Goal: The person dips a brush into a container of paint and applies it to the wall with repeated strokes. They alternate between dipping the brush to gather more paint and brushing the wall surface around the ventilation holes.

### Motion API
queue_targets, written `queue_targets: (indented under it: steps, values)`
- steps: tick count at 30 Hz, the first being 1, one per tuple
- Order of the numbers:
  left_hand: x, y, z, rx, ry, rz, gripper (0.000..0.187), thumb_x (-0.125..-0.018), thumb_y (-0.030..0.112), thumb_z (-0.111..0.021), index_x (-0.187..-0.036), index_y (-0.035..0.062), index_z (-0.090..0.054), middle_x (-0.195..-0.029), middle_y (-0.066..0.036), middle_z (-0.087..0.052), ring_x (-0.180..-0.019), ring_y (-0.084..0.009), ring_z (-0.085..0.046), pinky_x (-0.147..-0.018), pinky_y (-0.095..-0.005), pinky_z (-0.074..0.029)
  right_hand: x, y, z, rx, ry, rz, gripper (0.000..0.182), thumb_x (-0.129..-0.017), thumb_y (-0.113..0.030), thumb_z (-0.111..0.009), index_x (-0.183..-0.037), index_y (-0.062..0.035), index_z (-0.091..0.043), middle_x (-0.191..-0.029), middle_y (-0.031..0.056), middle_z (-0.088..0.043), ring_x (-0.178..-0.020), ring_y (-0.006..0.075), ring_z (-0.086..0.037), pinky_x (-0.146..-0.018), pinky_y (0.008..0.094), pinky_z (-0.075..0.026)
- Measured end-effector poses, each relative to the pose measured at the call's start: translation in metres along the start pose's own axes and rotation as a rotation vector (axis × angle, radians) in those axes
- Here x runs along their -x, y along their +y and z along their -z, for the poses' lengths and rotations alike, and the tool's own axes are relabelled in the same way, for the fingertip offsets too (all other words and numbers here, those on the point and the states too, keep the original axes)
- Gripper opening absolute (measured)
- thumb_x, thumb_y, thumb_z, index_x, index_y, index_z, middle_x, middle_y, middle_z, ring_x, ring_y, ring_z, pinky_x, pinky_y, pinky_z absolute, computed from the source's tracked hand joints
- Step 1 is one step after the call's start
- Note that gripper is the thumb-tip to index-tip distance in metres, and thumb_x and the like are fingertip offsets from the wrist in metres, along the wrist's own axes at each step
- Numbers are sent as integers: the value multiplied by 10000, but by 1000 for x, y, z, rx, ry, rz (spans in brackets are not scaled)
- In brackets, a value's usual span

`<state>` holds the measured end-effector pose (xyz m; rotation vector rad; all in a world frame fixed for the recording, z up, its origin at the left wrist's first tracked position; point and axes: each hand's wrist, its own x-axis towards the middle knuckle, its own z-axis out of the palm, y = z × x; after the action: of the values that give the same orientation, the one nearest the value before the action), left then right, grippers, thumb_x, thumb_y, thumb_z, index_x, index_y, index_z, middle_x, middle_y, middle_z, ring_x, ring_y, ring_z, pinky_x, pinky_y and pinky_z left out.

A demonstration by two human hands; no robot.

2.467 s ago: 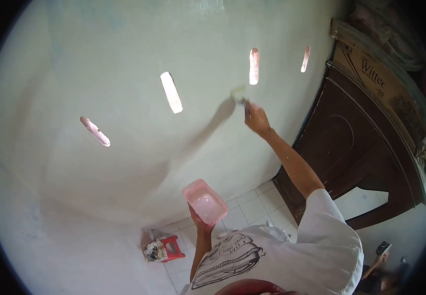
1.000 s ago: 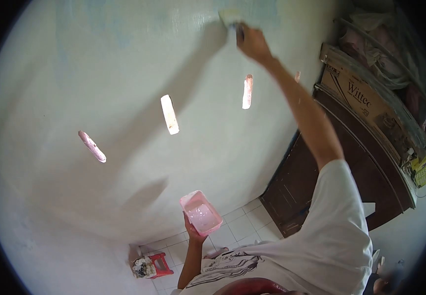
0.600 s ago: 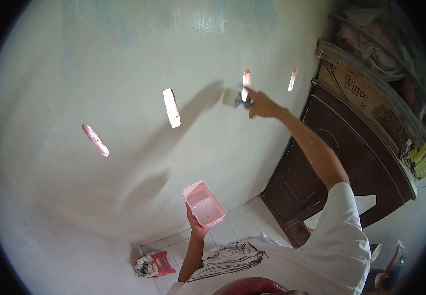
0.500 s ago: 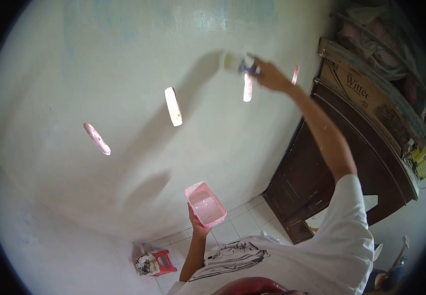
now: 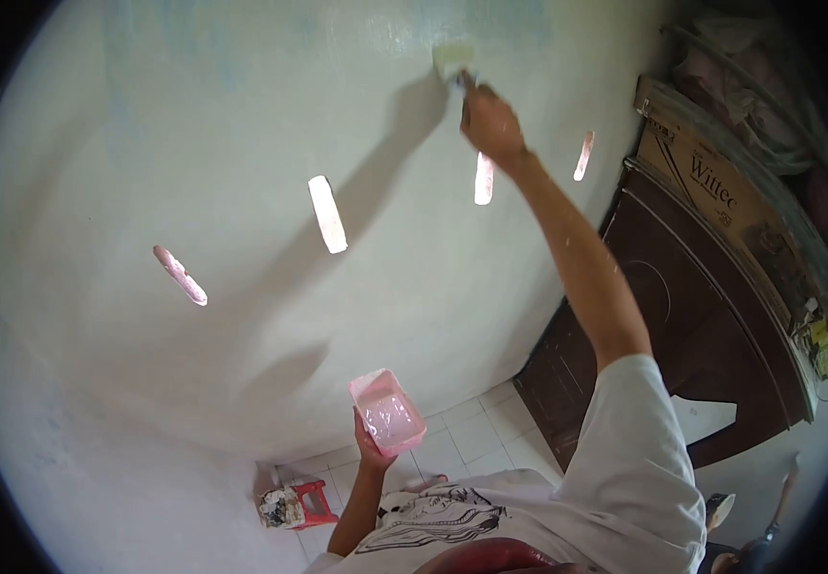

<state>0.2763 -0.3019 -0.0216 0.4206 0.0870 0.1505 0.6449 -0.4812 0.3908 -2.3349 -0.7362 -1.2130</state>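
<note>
My right hand point(image 5: 493, 126), raised high, is closed around the handle of a wide paint brush point(image 5: 454, 63). The brush's pale bristles are against the upper part of the light wall point(image 5: 242, 124), where faint blue patches show. Low in the view, my left hand point(image 5: 372, 448) holds a pink plastic container point(image 5: 388, 411) by its side and underside. Whitish liquid is visible inside the container. An elongated bright opening point(image 5: 328, 214) is in the wall left of my right arm, and another point(image 5: 484, 179) is just below my right hand.
A dark wooden cabinet point(image 5: 663, 287) stands at the right, with a cardboard box point(image 5: 701, 177) and bundled plastic on top. On the tiled floor point(image 5: 462, 435), a red stool point(image 5: 313, 503) is beside a stained bucket point(image 5: 281, 508). Part of another person point(image 5: 720, 558) shows at the lower right.
My right hand and the brush have moved up the wall, with the hand also shifting left. The pink container sits slightly lower and further left in view, still in my left hand.
</note>
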Motion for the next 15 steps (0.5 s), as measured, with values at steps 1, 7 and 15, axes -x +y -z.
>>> queue_targets:
  steps: [1, 7, 15]
  values:
    - [4, 0, -1, -124, -53, -34, 575, -1041, 517, -372, -1460, 125, -406, -1356, -102, -557, -1210, -292, -597, -981, -486, -542, 32, -1, -9, 65, -94, -8, 570, -854, -69, -543, -1412, -11, -437, -1089, 263, -616, -882, 417, -679, -767, 483, -588]
    - [-10, 1, -25, 16, -172, 119, 578, -1044, 503, -372, -1474, 116, -380, -1379, -104, -539, -1238, -276, -579, -1010, -505, -519, 136, 9, -3, 42, -910, -135, 383, -780, -74, -548, -1139, 21, -640, -1210, 274, -612, -1096, 387, -644, -876, 468, -551]
    - [-4, -6, -13, -583, -241, -444, 631, -992, 615, -414, -1435, 167, -446, -1342, -69, -578, -1205, -285, -593, -995, -515, -513, -133, 18, 109, 135, -110, 251, 360, -793, -244, -660, -1081, -33, -700, -1136, 209, -670, -1007, 417, -657, -900, 488, -522]
